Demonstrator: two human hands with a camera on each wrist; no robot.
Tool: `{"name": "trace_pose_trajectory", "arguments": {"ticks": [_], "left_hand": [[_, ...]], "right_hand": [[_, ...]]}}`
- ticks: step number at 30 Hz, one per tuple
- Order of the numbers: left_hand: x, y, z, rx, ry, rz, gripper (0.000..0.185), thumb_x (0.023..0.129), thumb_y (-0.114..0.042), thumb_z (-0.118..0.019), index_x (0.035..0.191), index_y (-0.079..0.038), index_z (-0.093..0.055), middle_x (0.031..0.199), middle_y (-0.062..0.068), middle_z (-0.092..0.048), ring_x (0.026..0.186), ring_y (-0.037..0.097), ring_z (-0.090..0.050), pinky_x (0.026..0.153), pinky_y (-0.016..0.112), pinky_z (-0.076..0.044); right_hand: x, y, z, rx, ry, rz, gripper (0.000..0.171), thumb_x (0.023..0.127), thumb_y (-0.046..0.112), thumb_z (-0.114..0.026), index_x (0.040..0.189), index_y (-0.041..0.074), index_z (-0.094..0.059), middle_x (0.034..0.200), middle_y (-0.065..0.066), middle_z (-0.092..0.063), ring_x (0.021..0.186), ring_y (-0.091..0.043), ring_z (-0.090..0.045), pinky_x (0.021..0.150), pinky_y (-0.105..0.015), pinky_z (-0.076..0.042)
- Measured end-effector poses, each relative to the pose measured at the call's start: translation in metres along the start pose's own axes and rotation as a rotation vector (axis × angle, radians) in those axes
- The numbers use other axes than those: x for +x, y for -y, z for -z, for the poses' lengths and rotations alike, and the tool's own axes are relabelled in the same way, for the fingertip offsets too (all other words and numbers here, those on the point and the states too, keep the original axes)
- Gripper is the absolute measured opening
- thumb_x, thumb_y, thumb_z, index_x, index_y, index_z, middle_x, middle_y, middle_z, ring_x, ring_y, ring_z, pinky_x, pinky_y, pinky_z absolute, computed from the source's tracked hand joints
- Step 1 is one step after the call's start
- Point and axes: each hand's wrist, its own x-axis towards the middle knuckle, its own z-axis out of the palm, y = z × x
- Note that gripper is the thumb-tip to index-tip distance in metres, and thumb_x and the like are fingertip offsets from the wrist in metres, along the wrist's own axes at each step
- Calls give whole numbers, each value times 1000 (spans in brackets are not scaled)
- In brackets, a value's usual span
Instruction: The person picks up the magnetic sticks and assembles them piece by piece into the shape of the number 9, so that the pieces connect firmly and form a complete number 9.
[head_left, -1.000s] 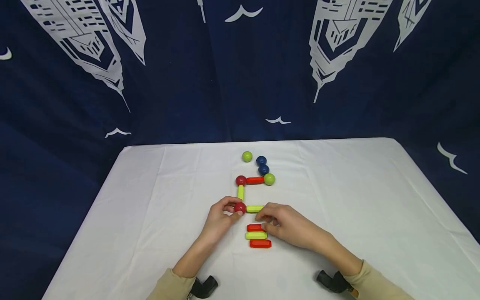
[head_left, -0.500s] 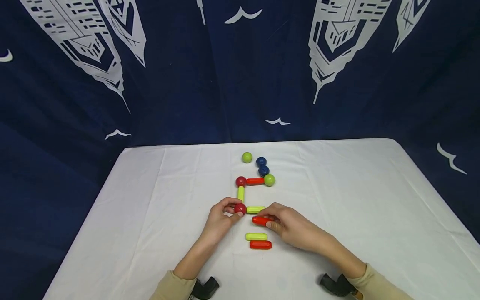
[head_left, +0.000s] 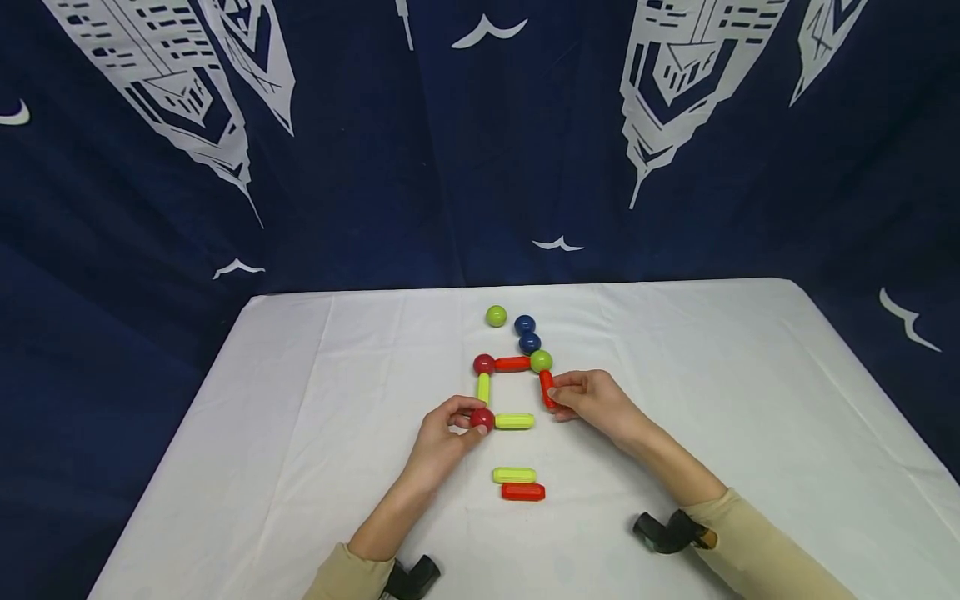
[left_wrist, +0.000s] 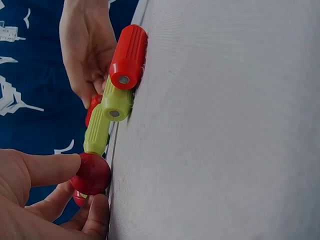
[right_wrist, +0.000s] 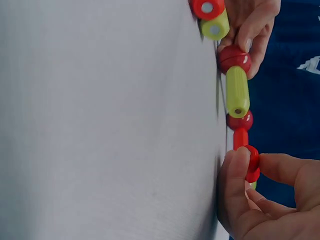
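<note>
On the white tablecloth (head_left: 315, 400) lies a flat frame of balls and rods. A red ball (head_left: 483, 364), a red rod (head_left: 512, 363) and a green ball (head_left: 541, 361) form its far side. A yellow-green rod (head_left: 483, 388) runs down to a second red ball (head_left: 482, 419), which my left hand (head_left: 468, 418) pinches between thumb and finger (left_wrist: 91, 173). Another yellow-green rod (head_left: 514, 421) points right from that ball. My right hand (head_left: 561, 392) pinches a red rod (head_left: 548, 388) (right_wrist: 252, 162), its far end at the green ball.
Beyond the frame lie a loose green ball (head_left: 496, 316) and two blue balls (head_left: 525, 325) (head_left: 529, 342). Nearer me lie a loose yellow-green rod (head_left: 514, 475) and a red rod (head_left: 522, 492). A dark blue printed curtain (head_left: 450, 150) hangs behind the table.
My right hand picked a red rod off the near stack and carried it up to the green ball on the frame's right side. My left hand stayed on the red ball.
</note>
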Motion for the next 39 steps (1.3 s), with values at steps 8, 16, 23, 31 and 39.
{"name": "trace_pose_trajectory", "arguments": {"ticks": [8, 16, 23, 31, 39], "left_hand": [[1, 1, 0, 16, 3, 4, 28, 89, -2, -68, 116, -4, -65, 98, 9, -60, 89, 21, -50, 63, 22, -42], [3, 1, 1, 36, 0, 18, 26, 89, -1, -68, 114, -6, -66, 99, 7, -60, 89, 22, -51, 64, 23, -43], [3, 1, 2, 34, 2, 0, 26, 89, -2, -68, 114, -5, -66, 96, 8, -59, 89, 22, -51, 64, 23, -43], [3, 1, 2, 30, 8, 7, 26, 89, -2, -67, 115, -5, -65, 99, 8, -60, 90, 22, -51, 66, 23, -44], [3, 1, 2, 28, 6, 27, 26, 89, -3, -67, 115, -7, -65, 99, 7, -60, 91, 22, -51, 67, 26, -44]], "right_hand": [[6, -2, 0, 70, -28, -45, 36, 97, 4, -57, 125, -17, -51, 101, -22, -68, 81, -21, -71, 73, -30, -56], [2, -2, 3, 22, -35, -20, 36, 98, 7, -58, 126, -15, -52, 101, -22, -70, 81, -24, -71, 73, -30, -56], [0, -2, 9, 8, -55, -13, 35, 97, 8, -60, 124, -14, -55, 98, -21, -71, 82, -24, -70, 74, -30, -56], [13, 1, 20, -10, -103, 49, 33, 98, 8, -59, 125, -11, -57, 112, -24, -66, 89, -24, -67, 78, -30, -56], [48, 8, 29, -92, -80, 148, 33, 98, 9, -58, 127, -7, -58, 125, -23, -61, 105, -32, -60, 88, -33, -52]]}}
